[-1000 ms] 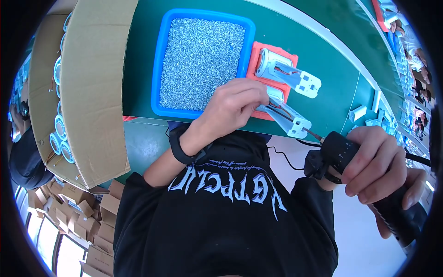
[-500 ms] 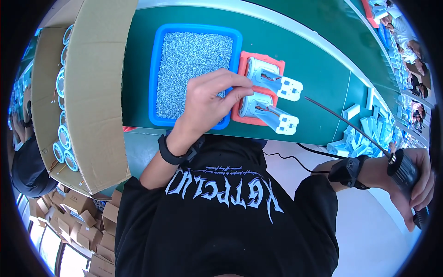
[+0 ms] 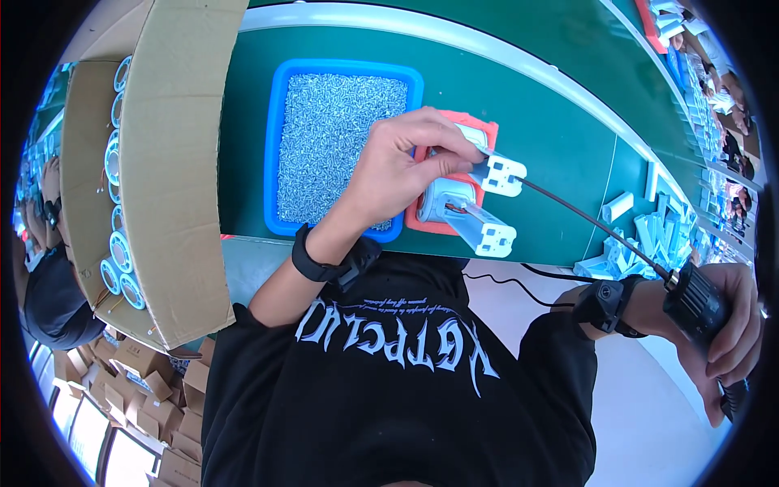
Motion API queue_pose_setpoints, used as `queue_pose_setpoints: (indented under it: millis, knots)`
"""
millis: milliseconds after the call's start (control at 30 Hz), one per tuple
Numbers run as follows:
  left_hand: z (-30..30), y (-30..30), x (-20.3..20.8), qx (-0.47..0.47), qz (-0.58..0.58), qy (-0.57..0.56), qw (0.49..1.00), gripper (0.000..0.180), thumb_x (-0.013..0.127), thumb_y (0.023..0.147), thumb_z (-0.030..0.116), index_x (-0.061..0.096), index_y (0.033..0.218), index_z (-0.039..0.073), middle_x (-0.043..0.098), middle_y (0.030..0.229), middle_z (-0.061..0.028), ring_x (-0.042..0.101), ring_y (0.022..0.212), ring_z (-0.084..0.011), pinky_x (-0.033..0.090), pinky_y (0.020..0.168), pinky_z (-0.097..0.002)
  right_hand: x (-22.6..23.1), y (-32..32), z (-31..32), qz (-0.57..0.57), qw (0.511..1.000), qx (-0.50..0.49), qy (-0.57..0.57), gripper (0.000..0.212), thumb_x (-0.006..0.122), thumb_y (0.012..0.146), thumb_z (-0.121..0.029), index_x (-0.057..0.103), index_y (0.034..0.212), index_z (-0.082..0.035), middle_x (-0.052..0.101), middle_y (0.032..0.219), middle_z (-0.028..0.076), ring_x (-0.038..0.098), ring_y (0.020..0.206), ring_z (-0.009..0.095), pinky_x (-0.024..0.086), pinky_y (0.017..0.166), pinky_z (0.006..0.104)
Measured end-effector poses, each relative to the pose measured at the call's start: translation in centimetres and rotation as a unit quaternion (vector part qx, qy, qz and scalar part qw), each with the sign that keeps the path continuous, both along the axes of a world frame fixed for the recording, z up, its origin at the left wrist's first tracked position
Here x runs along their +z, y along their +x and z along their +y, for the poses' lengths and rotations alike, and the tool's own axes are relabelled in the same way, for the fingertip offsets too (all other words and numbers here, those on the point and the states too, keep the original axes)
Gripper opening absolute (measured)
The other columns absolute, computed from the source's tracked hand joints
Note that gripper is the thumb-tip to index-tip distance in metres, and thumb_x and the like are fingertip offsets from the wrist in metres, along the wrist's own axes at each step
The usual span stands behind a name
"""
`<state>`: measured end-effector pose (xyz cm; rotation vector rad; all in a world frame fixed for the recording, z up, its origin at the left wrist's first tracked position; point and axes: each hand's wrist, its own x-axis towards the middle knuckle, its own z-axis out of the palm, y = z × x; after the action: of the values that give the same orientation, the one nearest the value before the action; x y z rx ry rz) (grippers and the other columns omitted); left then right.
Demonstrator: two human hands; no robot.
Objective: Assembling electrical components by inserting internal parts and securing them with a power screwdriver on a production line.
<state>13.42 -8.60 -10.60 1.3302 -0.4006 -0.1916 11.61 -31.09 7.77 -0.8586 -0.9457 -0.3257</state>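
My right hand [image 3: 726, 325] grips a black electric screwdriver [image 3: 691, 307] at the right. Its long thin bit reaches left, the tip at the white end plate of the far housing [image 3: 505, 176]. My left hand [image 3: 402, 162] is closed in a pinch beside that housing, thumb and forefinger at its narrow part; anything between the fingertips is hidden. A second white housing [image 3: 492, 237] of the same shape lies nearer me, with reddish wires in its opening. Both rest in an orange-red foam holder [image 3: 412, 217], their end plates sticking out to the right.
A blue tray [image 3: 273, 162] full of small silvery screws [image 3: 324, 138] stands left of the holder. Farther left is a tall cardboard box [image 3: 174, 178] with white ring-shaped parts [image 3: 120, 250]. White plastic pieces [image 3: 645, 235] are heaped at the table's right. Other people sit beyond.
My left hand has moved right, onto the far housing. The screwdriver bit has come from beside the end plate to touching or nearly touching it. The view has shifted slightly.
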Motion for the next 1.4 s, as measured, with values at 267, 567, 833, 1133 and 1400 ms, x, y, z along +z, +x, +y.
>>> queue_pose_setpoints:
  millis: [267,567,833,1133,1400]
  knots:
    - [-0.6,-0.1,0.4,-0.006,0.035,-0.011,0.999,0.013,0.068,0.075,-0.006,0.071,0.086,0.001,0.067,0.084,-0.0072,0.064,0.079,-0.0138,0.051,0.069,-0.024,0.7,-0.5,-3.9,0.011,0.998,0.006,-0.069,0.025,0.082,0.068,-0.022,0.06,0.064,-0.012,0.062,0.062,0.0,0.063,0.051,0.011,0.056,0.051,0.0209]
    - [-1.4,-0.5,-0.1,0.008,0.072,-0.031,0.997,0.015,0.066,0.076,-0.006,0.071,0.089,0.0,0.07,0.08,-0.0094,0.066,0.072,-0.0135,0.053,0.066,-0.0248,-1.1,2.1,-3.1,0.082,0.995,-0.045,-0.021,0.038,0.084,0.063,-0.04,0.061,0.073,-0.011,0.06,0.062,-0.002,0.06,0.048,0.01,0.055,0.051,0.0214]
    - [-1.3,-0.4,-0.2,0.034,-0.036,0.019,0.999,0.017,0.064,0.075,-0.007,0.071,0.088,0.001,0.07,0.079,-0.011,0.067,0.071,-0.0169,0.053,0.063,-0.0276,-1.5,2.9,-2.9,0.094,0.994,-0.026,-0.05,0.043,0.082,0.063,-0.047,0.06,0.071,-0.011,0.06,0.063,-0.001,0.061,0.049,0.01,0.056,0.052,0.022]
    - [0.1,-0.3,1.0,0.113,-0.25,0.073,0.959,0.016,0.068,0.072,-0.002,0.069,0.087,0.004,0.069,0.082,-0.0096,0.065,0.075,-0.0256,0.051,0.068,-0.0312,-1.7,2.7,-1.2,0.084,0.993,-0.007,-0.082,0.044,0.081,0.065,-0.049,0.061,0.071,-0.011,0.06,0.065,0.0,0.062,0.052,0.012,0.056,0.053,0.0241]
    - [5.1,-1.8,0.2,-0.045,-0.089,0.518,0.849,0.015,0.07,0.071,0.009,0.067,0.086,0.007,0.057,0.081,-0.0091,0.058,0.082,-0.0276,0.049,0.067,-0.0413,-2.2,4.5,0.8,0.069,0.951,0.073,-0.294,0.039,0.08,0.069,-0.044,0.06,0.072,-0.011,0.06,0.066,0.002,0.062,0.056,0.014,0.053,0.059,0.0237]
